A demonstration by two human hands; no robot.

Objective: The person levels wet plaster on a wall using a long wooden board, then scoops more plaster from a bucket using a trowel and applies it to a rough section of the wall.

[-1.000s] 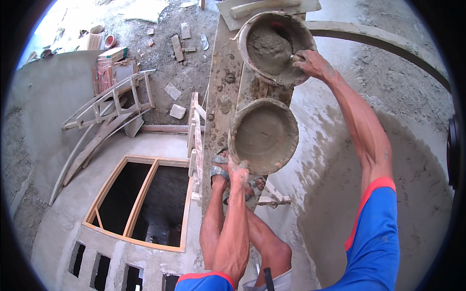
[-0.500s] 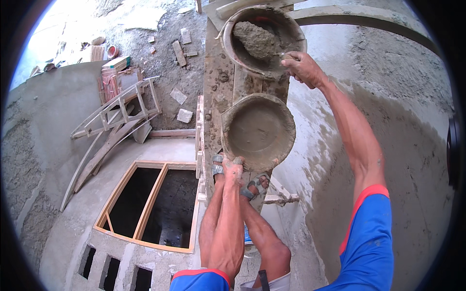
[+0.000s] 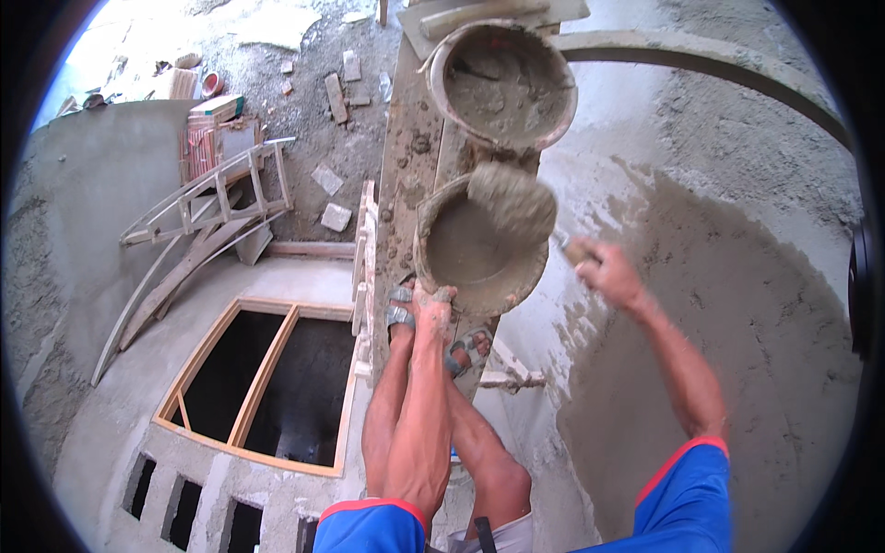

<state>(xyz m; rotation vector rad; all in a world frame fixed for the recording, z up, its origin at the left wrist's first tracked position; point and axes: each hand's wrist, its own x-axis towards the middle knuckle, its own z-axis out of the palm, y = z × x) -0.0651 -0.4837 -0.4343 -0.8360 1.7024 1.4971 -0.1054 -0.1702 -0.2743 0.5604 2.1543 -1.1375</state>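
Note:
My right hand (image 3: pixel 604 272) grips the handle of a trowel heaped with wet grey mortar (image 3: pixel 512 203), blurred by motion, over the right side of a lower shallow pan (image 3: pixel 461 244) that has a smooth, muddy inside. My left hand (image 3: pixel 431 304) holds that pan by its near rim. Behind the pan, a round bucket (image 3: pixel 502 88) of mortar stands on a stained plank (image 3: pixel 406 166). A flat board with a handle (image 3: pixel 489 14) lies beyond the bucket.
My sandalled feet (image 3: pixel 466 350) are on the plank. At left are a wood-framed opening (image 3: pixel 286 387) over a dark drop, a leaning wooden frame (image 3: pixel 203 198), stacked boxes (image 3: pixel 217 129) and scattered rubble (image 3: pixel 336 101). A curved concrete edge (image 3: pixel 719 64) and freshly plastered surface (image 3: pixel 701 369) lie at right.
My right hand has lifted the mortar-loaded trowel out of the far bucket and brought it toward me, over the nearer pan. My left hand stays on that pan.

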